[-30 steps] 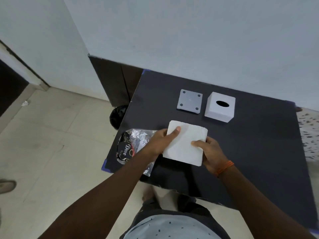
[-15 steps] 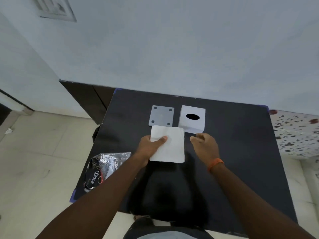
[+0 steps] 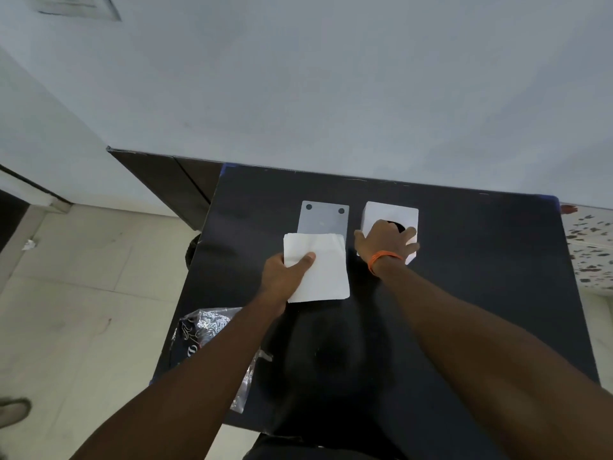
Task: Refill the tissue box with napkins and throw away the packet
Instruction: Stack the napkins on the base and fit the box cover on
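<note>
The left hand (image 3: 282, 277) pinches the napkins (image 3: 323, 270) mid-table, ready for loading. The right hand (image 3: 384, 242) is clamped over the tissue box (image 3: 389, 214) near the far edge, likely to turn it over; the packet (image 3: 205, 330) waits at the left edge.

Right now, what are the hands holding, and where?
Left hand pinches the napkin stack at its left edge, thumb on top. Right hand grips the tissue box over its top.

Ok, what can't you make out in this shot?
Head view only:
- Tissue box opening: mostly covered by the right hand.
- Grey base plate near edge: hidden by the napkin stack that the left hand holds.
- Packet print: blurred, crossed by the left forearm.
</note>
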